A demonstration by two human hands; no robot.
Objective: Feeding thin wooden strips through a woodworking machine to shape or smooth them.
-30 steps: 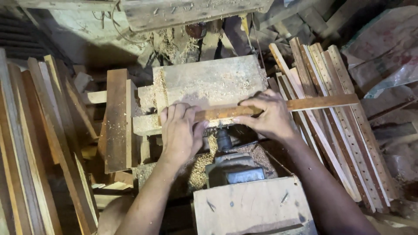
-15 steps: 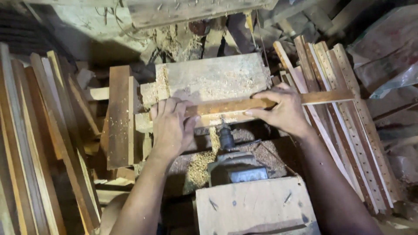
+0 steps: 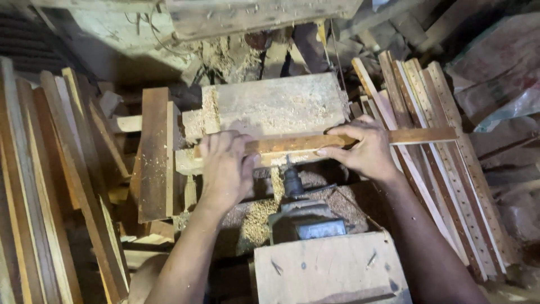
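Observation:
A long thin wooden strip [image 3: 304, 143] lies crosswise along the front edge of a sawdust-covered work table [image 3: 281, 104]. My left hand [image 3: 225, 166] presses down on its left part. My right hand [image 3: 365, 149] grips it further right, fingers curled over the top. Just below the strip, between my hands, a horizontal drill chuck [image 3: 292, 180] points at the wood, fixed to a dark metal motor housing [image 3: 306, 219]. Sawdust is piled around the drill.
Stacks of long wooden slats lean at the left [image 3: 50, 186] and at the right [image 3: 444, 169]; the right ones have rows of holes. A short brown board [image 3: 154, 152] stands left of the table. A pale wooden box [image 3: 332, 270] sits at the bottom.
Both hands and the strip have shifted slightly left along the table edge. The view has tilted a little.

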